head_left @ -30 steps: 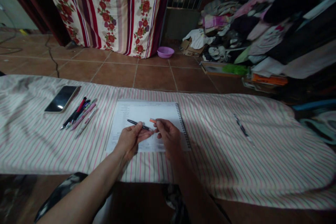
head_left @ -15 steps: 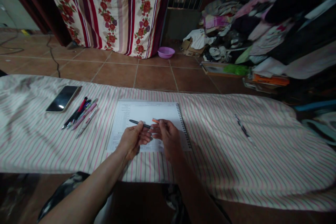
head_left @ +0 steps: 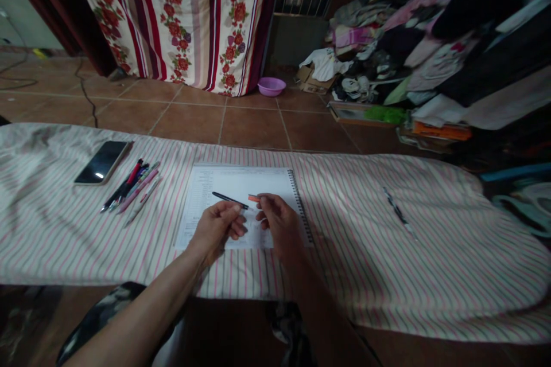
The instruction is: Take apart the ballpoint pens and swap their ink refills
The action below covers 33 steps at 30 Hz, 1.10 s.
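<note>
My left hand (head_left: 221,222) pinches a slim black pen (head_left: 228,199) near its lower right end, above an open spiral-bound notebook (head_left: 253,178). A pale tip shows at that end of the pen. Just to the right, my right hand (head_left: 279,219) holds a small orange piece with a dark end (head_left: 254,198) between thumb and fingers; its exact kind is too small to make out. Both hands are closed, with a narrow gap between them. Printed text covers the left part of the page, while the upper middle looks blank.
Left of the notebook lies a bunch of several pens (head_left: 133,186), with a phone (head_left: 103,163) beyond it. Another pen (head_left: 399,212) rests on the striped cloth (head_left: 344,200) at right. A purple basin (head_left: 271,87) and piled clothes (head_left: 387,40) are on the floor behind.
My hands have drawn slightly apart, and the pen and the orange piece stand a little further from each other. My right fingers have curled in more.
</note>
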Tool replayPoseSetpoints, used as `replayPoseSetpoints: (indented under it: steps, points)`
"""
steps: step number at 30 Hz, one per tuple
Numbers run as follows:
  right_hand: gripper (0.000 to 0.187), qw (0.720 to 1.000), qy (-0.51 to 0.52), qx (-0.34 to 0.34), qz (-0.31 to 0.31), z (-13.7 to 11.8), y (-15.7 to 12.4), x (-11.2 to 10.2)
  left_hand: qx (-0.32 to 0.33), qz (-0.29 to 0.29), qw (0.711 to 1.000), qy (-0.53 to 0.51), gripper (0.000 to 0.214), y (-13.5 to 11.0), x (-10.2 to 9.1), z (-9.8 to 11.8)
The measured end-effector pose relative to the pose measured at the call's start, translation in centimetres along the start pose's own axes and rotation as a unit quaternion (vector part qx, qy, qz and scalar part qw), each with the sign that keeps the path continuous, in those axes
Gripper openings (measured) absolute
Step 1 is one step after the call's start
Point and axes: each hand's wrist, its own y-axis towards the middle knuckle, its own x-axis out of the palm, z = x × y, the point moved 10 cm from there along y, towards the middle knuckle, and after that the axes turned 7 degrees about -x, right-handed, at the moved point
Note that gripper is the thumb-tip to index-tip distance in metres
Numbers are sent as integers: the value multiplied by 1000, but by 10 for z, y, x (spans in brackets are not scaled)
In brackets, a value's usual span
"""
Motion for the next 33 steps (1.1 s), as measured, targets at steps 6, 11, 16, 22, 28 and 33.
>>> replayPoseSetpoints:
  steps: [6, 11, 16, 22, 28, 33]
  points:
    - [27, 998, 51, 7, -40, 2, -4, 15, 103, -16, 994, -10, 27, -4, 5, 22]
    - [24, 996, 79, 24, -36, 11, -4, 19, 108, -5, 994, -2, 19, -2, 3, 22]
    - [21, 995, 84, 28, -45, 7, -7, 20, 112, 0, 994, 6, 20, -7, 4, 24]
    - [21, 997, 59, 21, -48, 3, -9, 21, 125, 11, 992, 22, 30, -10, 6, 21]
    - [20, 999, 39, 10, -24, 8, -8, 18, 136, 2, 990, 24, 31, -5, 7, 16]
    - [21, 998, 48, 28, -18, 13, -5, 14, 137, -45, 987, 74, 30, 2, 12, 14]
